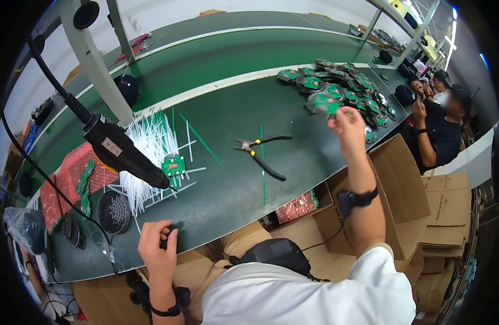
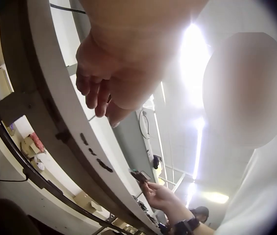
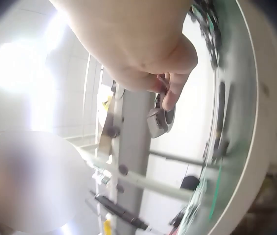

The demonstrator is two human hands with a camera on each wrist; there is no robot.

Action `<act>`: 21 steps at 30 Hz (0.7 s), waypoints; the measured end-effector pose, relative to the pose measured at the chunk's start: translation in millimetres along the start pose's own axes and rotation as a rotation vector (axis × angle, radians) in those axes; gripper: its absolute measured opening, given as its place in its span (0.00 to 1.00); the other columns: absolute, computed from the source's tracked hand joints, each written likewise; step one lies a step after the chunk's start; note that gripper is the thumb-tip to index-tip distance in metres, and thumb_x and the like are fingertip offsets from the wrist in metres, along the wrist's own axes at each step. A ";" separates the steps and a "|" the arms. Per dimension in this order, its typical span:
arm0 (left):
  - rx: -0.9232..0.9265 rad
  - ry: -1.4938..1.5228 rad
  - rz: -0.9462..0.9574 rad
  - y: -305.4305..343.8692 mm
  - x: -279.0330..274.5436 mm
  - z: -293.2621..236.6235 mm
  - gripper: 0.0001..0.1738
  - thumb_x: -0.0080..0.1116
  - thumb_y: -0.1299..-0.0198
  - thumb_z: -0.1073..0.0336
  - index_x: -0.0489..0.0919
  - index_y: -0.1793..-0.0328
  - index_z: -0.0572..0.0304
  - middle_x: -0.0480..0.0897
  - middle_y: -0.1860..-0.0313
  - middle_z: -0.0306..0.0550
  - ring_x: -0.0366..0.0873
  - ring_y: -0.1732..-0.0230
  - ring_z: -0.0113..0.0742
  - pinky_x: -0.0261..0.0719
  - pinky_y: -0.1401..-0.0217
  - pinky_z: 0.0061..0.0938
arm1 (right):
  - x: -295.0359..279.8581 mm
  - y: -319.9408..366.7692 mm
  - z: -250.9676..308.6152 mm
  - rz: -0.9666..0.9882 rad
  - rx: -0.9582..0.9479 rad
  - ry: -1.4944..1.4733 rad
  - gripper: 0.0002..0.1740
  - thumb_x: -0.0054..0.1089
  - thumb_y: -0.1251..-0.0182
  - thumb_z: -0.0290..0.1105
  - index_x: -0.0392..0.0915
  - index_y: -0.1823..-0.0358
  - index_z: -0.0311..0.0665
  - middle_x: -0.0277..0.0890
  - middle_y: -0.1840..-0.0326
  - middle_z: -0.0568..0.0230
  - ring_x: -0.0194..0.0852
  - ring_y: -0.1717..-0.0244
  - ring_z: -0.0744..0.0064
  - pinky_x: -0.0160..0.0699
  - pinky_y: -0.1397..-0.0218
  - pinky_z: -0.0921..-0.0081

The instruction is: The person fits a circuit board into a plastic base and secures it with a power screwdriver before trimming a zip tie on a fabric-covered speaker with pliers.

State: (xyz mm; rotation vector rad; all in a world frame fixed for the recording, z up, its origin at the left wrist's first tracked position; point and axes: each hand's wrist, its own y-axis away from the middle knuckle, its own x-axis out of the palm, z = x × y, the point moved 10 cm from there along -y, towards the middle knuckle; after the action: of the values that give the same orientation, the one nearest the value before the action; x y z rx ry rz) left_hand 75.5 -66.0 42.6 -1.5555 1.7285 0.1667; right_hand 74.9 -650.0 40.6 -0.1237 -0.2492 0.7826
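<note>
My right hand (image 1: 350,132) pinches a green circuit board in a dark housing (image 1: 323,103) between thumb and fingers, close in front of the board pile. In the right wrist view, the grey side of this housing (image 3: 159,123) shows below the fingertips. Several similar boards in housings (image 1: 363,86) lie heaped at the right end of the table. At the near table edge, my left hand (image 1: 158,246) hangs with loosely bent fingers and holds nothing. Diagonal cutters (image 1: 263,154) with black and yellow handles lie spread between the two hands.
A black electric screwdriver (image 1: 124,149) hangs on a cable over white and green strips (image 1: 149,141). A bare green board (image 1: 173,166) lies on the strips. At left are a round black mesh cup (image 1: 114,211) and red bubble wrap (image 1: 65,184). Cardboard boxes (image 1: 398,189) stand at right.
</note>
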 end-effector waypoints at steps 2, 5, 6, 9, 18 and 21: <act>-0.061 0.020 -0.027 1.7 5.9 14.6 0.17 0.73 0.48 0.83 0.84 0.52 0.64 0.80 0.63 0.49 0.77 0.67 0.40 0.76 0.64 0.32 | -65.7 -60.7 -1.0 -0.174 -0.080 0.034 0.10 0.65 0.22 0.25 0.76 0.45 0.34 0.86 0.59 0.59 0.90 0.64 0.69 0.91 0.60 0.75; 0.013 -0.064 -0.074 1.4 10.2 11.7 0.13 0.71 0.47 0.83 0.82 0.58 0.64 0.80 0.63 0.49 0.78 0.67 0.42 0.75 0.66 0.33 | -113.1 -123.6 2.4 -0.286 -0.071 0.116 0.14 0.65 0.23 0.23 0.73 0.42 0.30 0.84 0.55 0.56 0.91 0.60 0.64 0.94 0.58 0.74; 0.013 -0.063 -0.081 0.3 10.3 10.1 0.13 0.71 0.47 0.83 0.82 0.58 0.64 0.80 0.63 0.49 0.78 0.67 0.42 0.75 0.66 0.33 | -122.9 -139.0 1.0 -0.321 -0.056 0.168 0.14 0.64 0.23 0.22 0.73 0.42 0.30 0.84 0.55 0.56 0.91 0.59 0.63 0.95 0.58 0.73; 0.036 -0.122 -0.084 -1.7 12.1 3.2 0.12 0.71 0.46 0.82 0.82 0.57 0.64 0.81 0.63 0.49 0.80 0.65 0.44 0.76 0.66 0.34 | -134.2 -171.5 -21.8 -0.334 0.051 0.222 0.14 0.66 0.23 0.25 0.75 0.42 0.33 0.83 0.53 0.59 0.90 0.58 0.66 0.93 0.57 0.74; 0.025 -0.157 -0.093 0.7 10.1 7.6 0.09 0.71 0.45 0.79 0.84 0.59 0.62 0.82 0.61 0.50 0.81 0.61 0.51 0.79 0.60 0.39 | -117.4 -176.2 -1.8 -0.280 -0.183 0.988 0.20 0.71 0.28 0.35 0.84 0.39 0.37 0.90 0.53 0.63 0.90 0.62 0.71 0.84 0.61 0.72; 0.043 -0.160 -0.104 0.8 8.9 3.8 0.09 0.71 0.44 0.78 0.85 0.59 0.61 0.82 0.61 0.50 0.82 0.60 0.52 0.79 0.58 0.40 | -31.4 -103.8 61.2 -0.175 -0.559 0.958 0.14 0.69 0.27 0.30 0.85 0.42 0.36 0.88 0.56 0.64 0.86 0.63 0.76 0.78 0.62 0.77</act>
State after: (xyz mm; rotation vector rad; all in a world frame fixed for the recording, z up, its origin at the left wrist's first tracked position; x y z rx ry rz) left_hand 77.1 -70.6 34.1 -1.5529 1.5145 0.1951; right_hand 107.9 -744.3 115.0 -0.9620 0.4382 0.3934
